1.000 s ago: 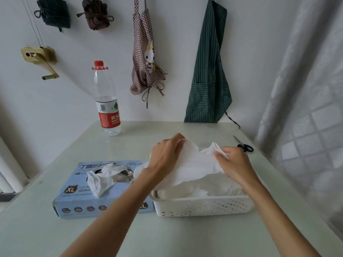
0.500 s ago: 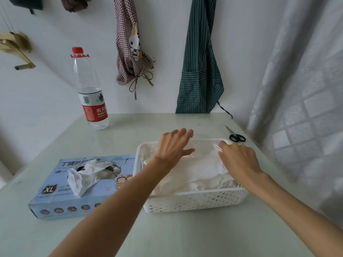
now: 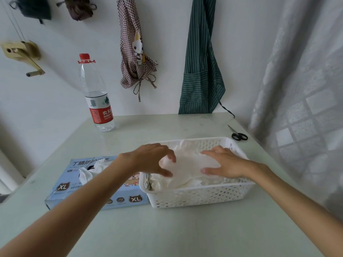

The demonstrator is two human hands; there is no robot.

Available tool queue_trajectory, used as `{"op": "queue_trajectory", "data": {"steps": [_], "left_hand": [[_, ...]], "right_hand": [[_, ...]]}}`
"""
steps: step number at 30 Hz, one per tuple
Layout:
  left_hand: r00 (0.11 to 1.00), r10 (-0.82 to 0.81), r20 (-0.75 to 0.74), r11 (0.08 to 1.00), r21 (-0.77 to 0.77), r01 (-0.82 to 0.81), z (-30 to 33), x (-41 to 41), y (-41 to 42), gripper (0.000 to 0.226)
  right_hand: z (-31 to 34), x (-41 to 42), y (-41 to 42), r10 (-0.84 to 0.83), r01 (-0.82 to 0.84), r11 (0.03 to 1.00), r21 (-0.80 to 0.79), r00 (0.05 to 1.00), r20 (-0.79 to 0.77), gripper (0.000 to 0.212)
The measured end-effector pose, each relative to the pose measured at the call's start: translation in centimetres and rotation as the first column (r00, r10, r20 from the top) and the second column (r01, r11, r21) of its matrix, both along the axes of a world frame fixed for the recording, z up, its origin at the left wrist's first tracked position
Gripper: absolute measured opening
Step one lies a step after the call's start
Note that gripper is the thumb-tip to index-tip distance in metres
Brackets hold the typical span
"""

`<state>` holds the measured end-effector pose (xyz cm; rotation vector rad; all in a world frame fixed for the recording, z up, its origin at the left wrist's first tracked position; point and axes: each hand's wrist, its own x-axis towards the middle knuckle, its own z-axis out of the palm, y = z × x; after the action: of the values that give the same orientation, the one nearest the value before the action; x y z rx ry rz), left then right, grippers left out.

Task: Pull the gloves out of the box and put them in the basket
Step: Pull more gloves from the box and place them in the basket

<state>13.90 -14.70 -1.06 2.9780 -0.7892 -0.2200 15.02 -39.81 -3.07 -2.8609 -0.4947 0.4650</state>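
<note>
White gloves pressed down into the basket

White plastic forms the basket [image 3: 200, 198], which stands on the pale table [image 3: 167, 234] in the near middle. Its left wall touches the blue glove box [image 3: 89, 193], lying just to the left. Inside the basket lies a heap of white gloves [image 3: 187, 165]. The left hand [image 3: 154, 159] is over the left part of the heap, fingers curved and thumb under a fold, so it seems to hold the top glove loosely. The right hand [image 3: 222, 164] rests flat on the heap with straight fingers and grips nothing.

One more glove [image 3: 89, 172] sticks out of the box opening. I judge these gloves are very light, thin and limp, perhaps a little clingy; it is best to pinch the free part that stands up from the opening.

Farther left stands a water bottle [image 3: 98, 101], and far right lie black scissors [image 3: 238, 135].
</note>
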Motion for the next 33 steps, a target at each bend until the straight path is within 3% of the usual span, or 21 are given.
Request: {"op": "queue_trajectory", "data": {"steps": [3, 9, 12, 14, 16, 19, 21, 23, 27, 29, 33], "left_hand": [[0.999, 0.023, -0.044, 0.996, 0.083, -0.019, -0.4, -0.6, 1.0, 0.064], [0.993, 0.102, -0.059, 0.994, -0.038, -0.104, 2.1, -1.2, 1.9, 0.058], [0.993, 0.119, 0.022, 0.990, -0.083, -0.117, 3.2, -0.4, 2.4, 0.032], [0.994, 0.109, 0.008, 0.993, -0.045, -0.109, 3.1, 0.1, 2.0, 0.031], [0.993, 0.115, -0.039, 0.993, 0.005, -0.115, 2.5, 0.5, 1.3, 0.039], [0.983, 0.169, -0.066, 0.985, 0.039, -0.167, 1.6, 1.0, 0.3, 0.050], [0.983, 0.177, -0.045, 0.983, 0.050, -0.174, 1.2, 1.2, 0.1, 0.049], [0.982, 0.187, 0.006, 0.982, -0.018, -0.187, 0.9, 1.2, 0.5, 0.040], [0.963, 0.260, 0.067, 0.947, -0.210, -0.242, 2.2, 0.8, 1.9, 0.017], [0.966, 0.259, -0.001, 0.942, -0.220, -0.253, 2.7, 0.5, 2.0, 0.016], [0.970, 0.219, -0.101, 0.964, -0.131, -0.231, 1.6, 0.6, 0.2, 0.023]], "right_hand": [[-0.4, -0.2, -0.9, 0.022, -0.033, 0.997, -0.074, 0.988, -0.153, 0.083], [0.4, -0.2, -0.8, 0.029, -0.044, 0.992, -0.119, 0.991, -0.128, 0.086], [2.3, -0.4, -0.5, 0.052, -0.052, 0.999, 0.004, 0.997, 0.050, 0.065], [3.3, -0.5, 0.5, 0.070, -0.091, 0.992, 0.089, 0.975, 0.212, 0.042], [3.8, -0.3, 2.2, 0.030, -0.095, 0.967, 0.238, 0.965, 0.262, 0.022], [3.1, 0.2, 5.2, -0.031, -0.027, 0.914, 0.404, 0.990, 0.136, 0.020], [1.7, 0.8, 6.4, -0.028, -0.006, 0.928, 0.371, 0.996, 0.087, 0.027], [0.5, 1.1, 6.9, -0.029, -0.004, 0.921, 0.388, 0.996, 0.080, 0.019], [0.2, 1.2, 5.8, -0.178, 0.152, 0.735, 0.661, 0.984, -0.029, 0.003], [0.1, 1.3, 5.1, -0.225, 0.241, 0.654, 0.717, 0.967, -0.119, 0.003], [0.1, 1.0, 4.5, -0.235, 0.290, 0.589, 0.754, 0.955, -0.183, 0.002]]}}
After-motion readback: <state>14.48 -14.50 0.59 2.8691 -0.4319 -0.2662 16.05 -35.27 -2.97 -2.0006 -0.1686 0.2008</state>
